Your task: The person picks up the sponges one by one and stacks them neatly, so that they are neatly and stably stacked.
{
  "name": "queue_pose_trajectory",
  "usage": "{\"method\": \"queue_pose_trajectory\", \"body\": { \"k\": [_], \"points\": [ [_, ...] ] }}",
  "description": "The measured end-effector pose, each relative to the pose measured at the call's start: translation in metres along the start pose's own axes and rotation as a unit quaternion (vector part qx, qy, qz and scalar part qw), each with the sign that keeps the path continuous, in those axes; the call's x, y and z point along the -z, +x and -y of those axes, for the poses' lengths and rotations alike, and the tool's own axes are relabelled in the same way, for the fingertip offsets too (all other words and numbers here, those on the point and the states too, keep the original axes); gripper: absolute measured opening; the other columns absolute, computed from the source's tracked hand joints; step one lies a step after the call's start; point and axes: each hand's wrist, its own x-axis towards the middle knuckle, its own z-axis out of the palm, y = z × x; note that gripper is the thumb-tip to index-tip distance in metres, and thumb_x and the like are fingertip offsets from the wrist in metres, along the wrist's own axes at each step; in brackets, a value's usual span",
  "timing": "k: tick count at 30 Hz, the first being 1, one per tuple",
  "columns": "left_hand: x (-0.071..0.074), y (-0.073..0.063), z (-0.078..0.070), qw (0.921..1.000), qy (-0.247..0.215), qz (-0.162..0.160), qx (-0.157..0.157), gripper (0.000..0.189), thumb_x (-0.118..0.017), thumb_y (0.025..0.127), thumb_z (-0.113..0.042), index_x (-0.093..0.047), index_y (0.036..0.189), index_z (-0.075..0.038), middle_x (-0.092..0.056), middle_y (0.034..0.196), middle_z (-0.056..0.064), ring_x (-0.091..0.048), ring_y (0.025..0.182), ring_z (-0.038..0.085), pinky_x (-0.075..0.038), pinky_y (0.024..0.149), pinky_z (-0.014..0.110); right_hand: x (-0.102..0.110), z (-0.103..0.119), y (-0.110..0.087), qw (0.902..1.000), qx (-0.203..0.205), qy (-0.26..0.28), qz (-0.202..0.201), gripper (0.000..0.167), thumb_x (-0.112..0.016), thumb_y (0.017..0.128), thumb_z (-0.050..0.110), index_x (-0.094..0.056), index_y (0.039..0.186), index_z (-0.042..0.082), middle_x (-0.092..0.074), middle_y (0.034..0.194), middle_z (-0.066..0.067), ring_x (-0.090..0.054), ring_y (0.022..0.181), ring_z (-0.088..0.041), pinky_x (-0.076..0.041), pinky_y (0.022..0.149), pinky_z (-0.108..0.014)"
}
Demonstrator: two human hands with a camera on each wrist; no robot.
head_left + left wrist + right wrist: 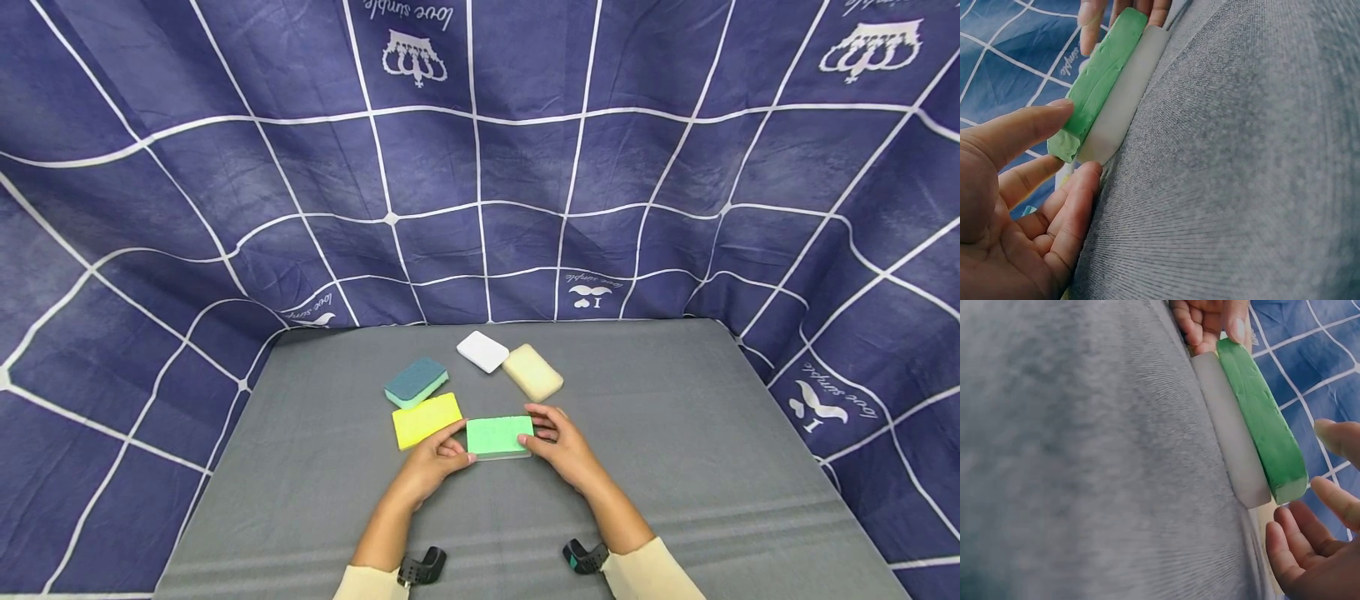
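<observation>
In front of me a green sponge (498, 435) lies flat on top of a white sponge block (1229, 428), their long sides lined up. My left hand (435, 458) pinches the left end of the green sponge between thumb and index finger, its other fingers curled low beside the white block. At the opposite end is my right hand (562, 446), fingers spread and loosely bent. In the right wrist view, a gap shows between its raised thumb (1338, 439) and the green sponge; the index fingertip is close to the sponge's end.
Left of the stack lies a yellow sponge (427, 419), with a dark teal and light green sponge (417, 382) behind it. Farther back are a white sponge (482, 351) and a cream sponge (533, 372), side by side. Grey cloth (660, 433) covers the table; a blue checked curtain (525, 167) surrounds it.
</observation>
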Motion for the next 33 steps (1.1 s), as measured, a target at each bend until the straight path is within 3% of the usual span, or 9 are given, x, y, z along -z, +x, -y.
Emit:
{"method": "queue_pose_trajectory", "body": {
  "k": [15,23,33],
  "points": [
    [0.003,0.005,0.004,0.9999,0.005,0.003,0.008,0.068,-0.083,0.083,-0.016,-0.056,0.145,-0.011,-0.061,0.090,0.005,-0.054,0.078,0.014,-0.046,0.067,0.022,-0.007,0.019,0.027,0.9978,0.047,-0.010,-0.046,0.057,-0.079,0.088,0.017,-0.057,0.139,0.004,-0.057,0.140,-0.014,-0.059,0.126,-0.032,-0.049,0.102,-0.046],
    [0.002,0.004,0.004,0.9998,0.013,0.000,0.015,0.066,-0.083,0.083,-0.016,-0.057,0.143,-0.012,-0.062,0.091,0.006,-0.055,0.080,0.016,-0.047,0.068,0.024,-0.014,0.026,0.044,0.9970,0.055,-0.009,-0.055,0.056,-0.079,0.088,0.016,-0.057,0.139,0.010,-0.056,0.136,-0.013,-0.059,0.126,-0.033,-0.049,0.103,-0.049],
    [0.001,0.005,0.003,0.9998,0.013,0.007,0.014,0.067,-0.083,0.083,-0.018,-0.056,0.144,-0.011,-0.062,0.091,0.005,-0.055,0.079,0.015,-0.047,0.067,0.024,-0.013,0.029,0.064,0.9975,0.048,-0.022,-0.047,0.061,-0.078,0.088,0.015,-0.052,0.142,0.003,-0.052,0.138,-0.017,-0.056,0.128,-0.037,-0.048,0.104,-0.051]
  ]
}}
